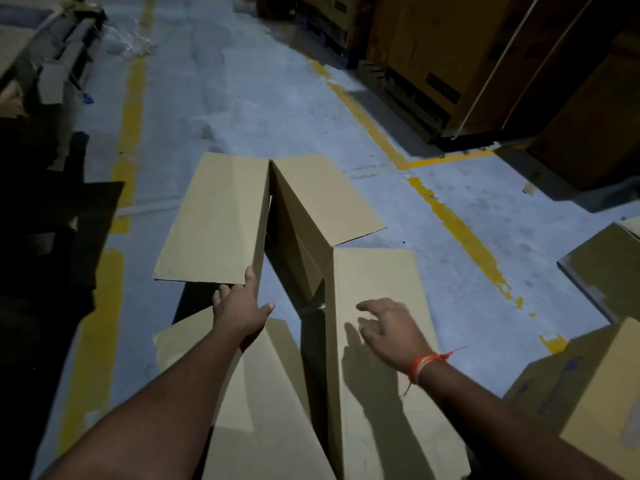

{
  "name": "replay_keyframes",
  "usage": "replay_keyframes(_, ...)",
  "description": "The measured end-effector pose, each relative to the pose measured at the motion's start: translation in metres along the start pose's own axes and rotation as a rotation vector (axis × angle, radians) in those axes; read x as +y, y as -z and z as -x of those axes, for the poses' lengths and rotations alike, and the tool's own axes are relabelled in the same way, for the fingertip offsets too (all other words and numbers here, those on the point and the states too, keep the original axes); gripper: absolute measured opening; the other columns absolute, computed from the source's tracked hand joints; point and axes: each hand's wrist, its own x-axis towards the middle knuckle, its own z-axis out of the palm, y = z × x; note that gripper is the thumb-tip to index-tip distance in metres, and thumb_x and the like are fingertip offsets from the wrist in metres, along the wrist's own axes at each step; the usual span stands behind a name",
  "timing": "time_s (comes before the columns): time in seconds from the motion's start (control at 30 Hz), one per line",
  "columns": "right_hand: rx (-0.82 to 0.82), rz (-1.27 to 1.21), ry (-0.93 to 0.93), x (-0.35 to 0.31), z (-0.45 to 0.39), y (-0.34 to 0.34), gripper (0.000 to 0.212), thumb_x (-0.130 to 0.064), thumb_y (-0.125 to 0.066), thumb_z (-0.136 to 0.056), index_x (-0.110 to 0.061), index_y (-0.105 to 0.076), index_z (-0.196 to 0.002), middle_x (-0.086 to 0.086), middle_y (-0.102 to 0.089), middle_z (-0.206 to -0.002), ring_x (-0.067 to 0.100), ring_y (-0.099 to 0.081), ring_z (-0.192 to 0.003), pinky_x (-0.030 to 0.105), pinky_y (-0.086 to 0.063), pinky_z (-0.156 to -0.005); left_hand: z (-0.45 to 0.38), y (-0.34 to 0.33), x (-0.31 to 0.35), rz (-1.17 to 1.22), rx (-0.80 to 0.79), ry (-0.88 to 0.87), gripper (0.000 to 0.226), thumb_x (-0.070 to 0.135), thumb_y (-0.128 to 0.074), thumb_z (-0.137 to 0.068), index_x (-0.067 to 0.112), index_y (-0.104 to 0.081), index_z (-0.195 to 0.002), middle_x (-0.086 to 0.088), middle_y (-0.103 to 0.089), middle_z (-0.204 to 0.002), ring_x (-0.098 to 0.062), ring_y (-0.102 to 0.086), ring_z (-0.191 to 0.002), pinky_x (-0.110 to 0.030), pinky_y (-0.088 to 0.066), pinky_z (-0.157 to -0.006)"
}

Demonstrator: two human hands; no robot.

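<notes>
- Two hands are at one open cardboard box (298, 230), and neither closes round anything.
- Your left hand (239, 308) has its fingers straight. The index fingertip (251, 274) touches the near corner of the far-left flap (214, 220), and the thumb is splayed clear to the side.
- Your right hand (391, 329) is over the near-right flap (374, 282), fingers spread and loosely bent, holding nothing. Its shadow falls on that flap, but contact cannot be confirmed.
- An orange thread (424, 363) is tied round your right wrist.
- That box lies on the grey floor (242, 98) directly ahead of you, between two yellow lines (131, 109). Its flaps are folded outward around a dark central gap.
- Closed cartons (595, 403) sit at the near right, apart from the box.
- Stacked cartons (433, 46) stand at the far right, beyond the yellow line.
</notes>
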Motion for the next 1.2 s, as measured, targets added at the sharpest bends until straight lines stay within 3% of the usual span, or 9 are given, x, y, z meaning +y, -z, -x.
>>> replay_keyframes(0.13, 0.035, -0.036, -0.152, 0.035, 0.004, 0.009, 0.051, -0.042, -0.057, -0.08, -0.031, -0.063, -0.13, 0.0, -0.055, -0.128, 0.026, -0.042, -0.128, 0.026, -0.029, -0.098, 0.012, -0.004, 0.002, -0.005, 0.016, 0.058, 0.091, 0.064, -0.043, -0.097, 0.02, 0.001, -0.163, -0.023, -0.035, -0.157, -0.046, -0.017, -0.149, -0.052, -0.013, -0.122)
replay_keyframes(0.23, 0.007, -0.128, -0.278, 0.047, 0.003, 0.011, 0.054, -0.051, -0.063, -0.08, -0.034, -0.062, -0.13, 0.006, -0.05, -0.138, 0.028, -0.035, -0.138, 0.032, -0.027, -0.107, 0.021, -0.008, 0.007, 0.029, 0.067, 0.087, 0.087, 0.06, -0.048, -0.096, 0.018, -0.01, -0.163, -0.022, -0.033, -0.158, -0.042, -0.018, -0.149, -0.051, -0.014, -0.124)
replay_keyframes(0.37, -0.058, -0.357, -0.407, 0.065, 0.001, 0.012, 0.052, -0.052, -0.082, -0.065, -0.042, -0.065, -0.113, 0.005, -0.053, -0.133, 0.028, -0.06, -0.116, 0.043, -0.049, -0.103, 0.025, -0.008, 0.012, 0.111, 0.097, 0.022, 0.08, 0.044, -0.056, -0.098, 0.013, -0.018, -0.161, -0.017, -0.042, -0.153, -0.035, -0.032, -0.143, -0.049, -0.021, -0.121)
replay_keyframes(0.57, -0.08, -0.61, -0.192, 0.056, 0.0, 0.027, 0.033, -0.019, -0.08, -0.084, -0.031, -0.067, -0.111, -0.014, -0.063, -0.121, 0.01, -0.061, -0.109, 0.03, -0.053, -0.089, 0.014, -0.015, 0.012, 0.379, -0.016, -0.045, 0.07, 0.018, -0.044, -0.105, 0.015, -0.005, -0.164, -0.016, -0.035, -0.161, -0.035, -0.033, -0.146, -0.041, -0.032, -0.115)
replay_keyframes(0.7, -0.072, -0.638, -0.04, 0.038, -0.006, 0.027, 0.037, -0.01, -0.075, -0.087, -0.033, -0.067, -0.114, -0.023, -0.063, -0.127, -0.008, -0.05, -0.124, 0.017, -0.039, -0.101, 0.009, -0.015, 0.027, 0.392, -0.144, -0.151, 0.076, 0.012, -0.042, -0.106, 0.03, 0.003, -0.163, -0.022, -0.047, -0.151, -0.036, -0.05, -0.134, -0.031, -0.04, -0.098)
replay_keyframes(0.8, -0.052, -0.626, -0.024, 0.039, -0.01, 0.022, 0.039, -0.004, -0.073, -0.086, -0.033, -0.068, -0.111, -0.022, -0.063, -0.125, -0.006, -0.05, -0.125, 0.021, -0.038, -0.105, 0.007, -0.014, 0.039, 0.299, -0.095, -0.143, 0.082, 0.019, -0.05, -0.104, 0.045, 0.005, -0.159, -0.014, -0.066, -0.108, -0.03, -0.065, -0.096, -0.034, -0.051, -0.081)
replay_keyframes(0.87, -0.036, -0.616, -0.035, 0.045, -0.012, 0.023, 0.04, -0.002, -0.073, -0.085, -0.033, -0.068, -0.11, -0.025, -0.064, -0.122, -0.005, -0.051, -0.125, 0.023, -0.039, -0.106, 0.008, -0.013, 0.041, 0.307, -0.001, -0.033, 0.09, 0.034, -0.063, -0.099, 0.039, 0.001, -0.162, -0.011, -0.068, -0.099, -0.028, -0.065, -0.089, -0.034, -0.053, -0.075)
replay_keyframes(1.03, -0.01, -0.581, -0.039, 0.055, -0.013, 0.031, 0.04, -0.002, -0.074, -0.085, -0.034, -0.069, -0.109, -0.024, -0.065, -0.122, -0.001, -0.052, -0.126, 0.025, -0.04, -0.105, 0.007, -0.019, 0.022, 0.503, 0.028, 0.283, 0.136, 0.072, -0.078, -0.068, 0.034, 0.015, -0.159, -0.019, -0.06, -0.135, -0.039, -0.058, -0.122, -0.043, -0.053, -0.095)
replay_keyframes(1.2, -0.017, -0.587, -0.051, 0.054, -0.012, 0.029, 0.041, -0.004, -0.074, -0.085, -0.036, -0.069, -0.109, -0.026, -0.064, -0.122, -0.001, -0.051, -0.127, 0.029, -0.04, -0.107, 0.0, -0.025, -0.013, 0.627, -0.041, 0.588, 0.147, 0.09, -0.069, -0.05, 0.041, 0.021, -0.155, -0.018, -0.019, -0.164, -0.045, -0.031, -0.146, -0.06, -0.037, -0.112)
